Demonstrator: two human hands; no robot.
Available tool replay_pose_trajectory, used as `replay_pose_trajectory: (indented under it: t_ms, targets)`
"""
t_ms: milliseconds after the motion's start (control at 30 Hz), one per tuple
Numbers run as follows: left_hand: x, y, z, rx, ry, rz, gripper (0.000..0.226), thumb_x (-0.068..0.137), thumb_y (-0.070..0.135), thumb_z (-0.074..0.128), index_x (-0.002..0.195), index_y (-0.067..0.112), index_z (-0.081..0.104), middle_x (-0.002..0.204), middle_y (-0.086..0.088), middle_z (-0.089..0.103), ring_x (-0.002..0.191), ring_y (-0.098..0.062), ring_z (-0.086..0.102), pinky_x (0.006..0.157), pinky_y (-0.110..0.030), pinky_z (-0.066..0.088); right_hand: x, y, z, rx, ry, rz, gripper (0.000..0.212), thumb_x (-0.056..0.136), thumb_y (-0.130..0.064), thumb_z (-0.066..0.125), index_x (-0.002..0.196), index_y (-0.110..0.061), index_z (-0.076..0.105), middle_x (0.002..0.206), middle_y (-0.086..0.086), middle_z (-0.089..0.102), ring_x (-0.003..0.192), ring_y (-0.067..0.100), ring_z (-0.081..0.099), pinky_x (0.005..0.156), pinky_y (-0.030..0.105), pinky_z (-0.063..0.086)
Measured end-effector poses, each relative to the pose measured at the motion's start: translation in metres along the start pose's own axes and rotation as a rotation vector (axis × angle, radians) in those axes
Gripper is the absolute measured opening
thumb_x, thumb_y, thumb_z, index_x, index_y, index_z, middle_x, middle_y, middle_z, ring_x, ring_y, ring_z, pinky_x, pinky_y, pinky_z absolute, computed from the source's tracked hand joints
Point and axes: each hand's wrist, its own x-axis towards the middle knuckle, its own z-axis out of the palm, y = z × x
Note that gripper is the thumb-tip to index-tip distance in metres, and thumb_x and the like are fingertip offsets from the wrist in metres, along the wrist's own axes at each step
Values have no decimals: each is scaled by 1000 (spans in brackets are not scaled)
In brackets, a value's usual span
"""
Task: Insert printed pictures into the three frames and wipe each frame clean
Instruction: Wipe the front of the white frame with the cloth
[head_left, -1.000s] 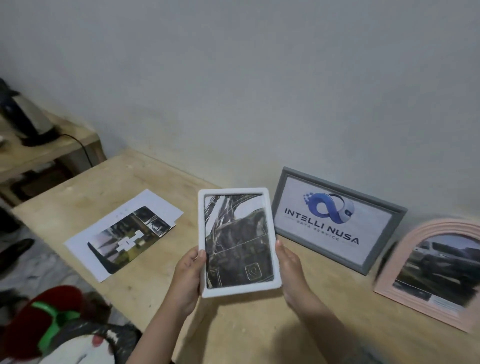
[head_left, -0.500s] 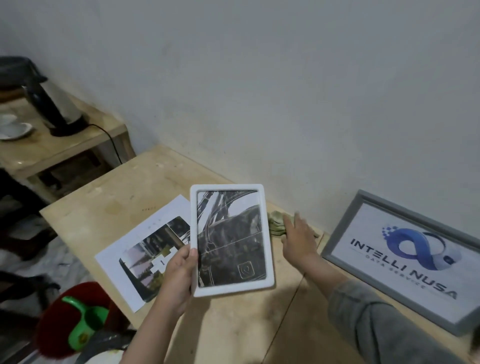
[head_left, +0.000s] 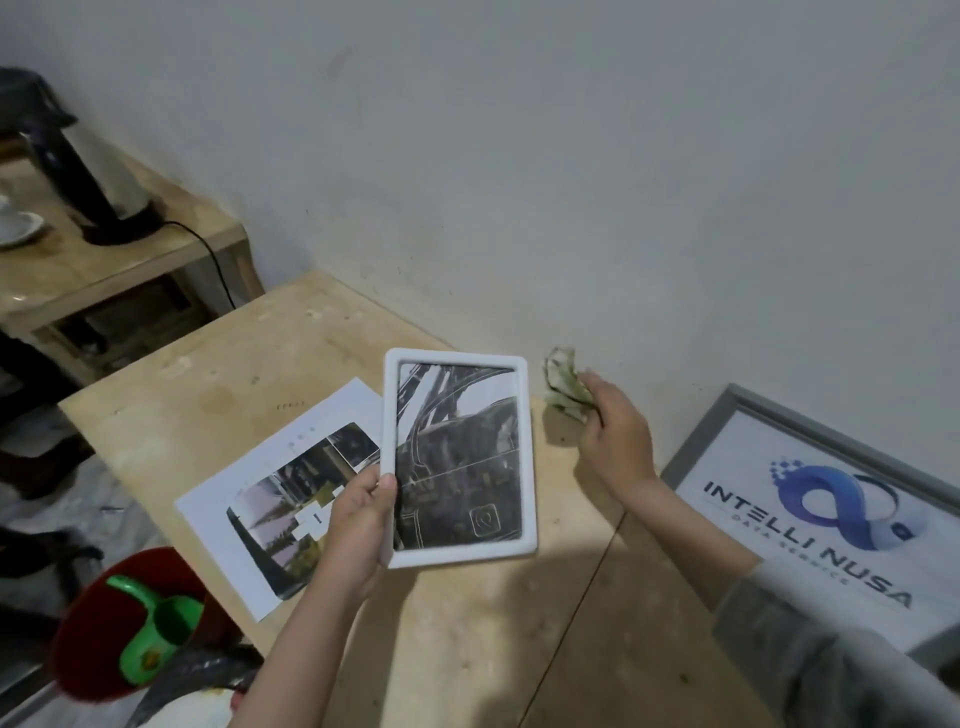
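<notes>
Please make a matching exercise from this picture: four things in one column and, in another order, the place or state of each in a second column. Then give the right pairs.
Things:
1. white frame
2. green cloth
3. grey frame
4. printed sheet

Places or states:
A. leans against the wall
B. lies flat on the wooden table
C. gripped by the right hand
D. held up by the left hand

Pairs: 1-D, 2-C, 3-A, 4-B

Printed sheet on table left of held frame, cloth right, sign far right
</notes>
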Motion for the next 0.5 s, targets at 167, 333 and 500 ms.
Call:
replay_pose_trajectory:
  t_ms: [167, 333, 500]
  targets:
    - [-14, 9, 17, 69, -47, 122, 23, 99, 10, 42, 83, 13, 57, 65, -1, 37, 59, -14, 32, 55, -29, 27, -2, -41, -31, -147, 49, -496, 56, 73, 14, 44, 127, 2, 55, 133, 19, 54, 124, 31, 51, 104, 53, 39]
    - [-39, 21, 32, 25, -99, 252, 26, 99, 7, 40, 78, 11, 55, 60, 3, 46, 53, -8, 41, 52, -23, 32, -27, -48, -46, -374, -40, -534, 70, 56, 22, 61, 124, 5, 56, 132, 22, 54, 127, 36, 47, 106, 56, 27]
    - [-47, 26, 39, -34, -150, 238, 25, 99, 7, 40, 82, 7, 59, 62, 3, 59, 61, -10, 53, 58, -21, 40, -84, -42, -68, -415, -24, -515, 65, 53, 17, 68, 116, 1, 62, 125, 17, 61, 123, 30, 53, 106, 55, 23]
